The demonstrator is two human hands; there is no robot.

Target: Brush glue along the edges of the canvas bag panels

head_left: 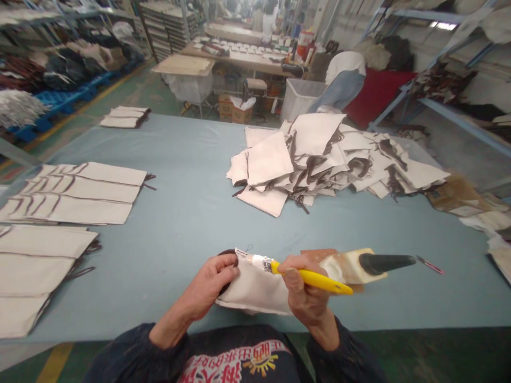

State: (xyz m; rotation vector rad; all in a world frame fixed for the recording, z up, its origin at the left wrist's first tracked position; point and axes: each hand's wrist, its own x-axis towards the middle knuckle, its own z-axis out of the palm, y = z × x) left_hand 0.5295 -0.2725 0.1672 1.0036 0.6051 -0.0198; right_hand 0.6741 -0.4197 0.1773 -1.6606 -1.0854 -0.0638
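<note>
the left hand (213, 279) pinches the corner of a cream cloth bag (255, 290) at the near edge of the table (191, 213); the right hand (305, 292) is closed around a yellow-handled tool (315, 279) touching the bag's top edge. a loose heap of bags (319, 159) lies beyond.

One left hand (213, 282), one right hand (304, 300), one yellow-handled tool (321, 280), one cloth bag (255, 291), one loose heap of bags (319, 159), one far stack (124, 117)

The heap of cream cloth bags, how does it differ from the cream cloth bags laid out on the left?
The heap of cream cloth bags is jumbled, pieces crossing; the laid-out cream cloth bags lie flat in overlapping rows. Dark cords tangle through the heap but trail from the laid-out bags' right edges. Same cream cloth in both.
</note>
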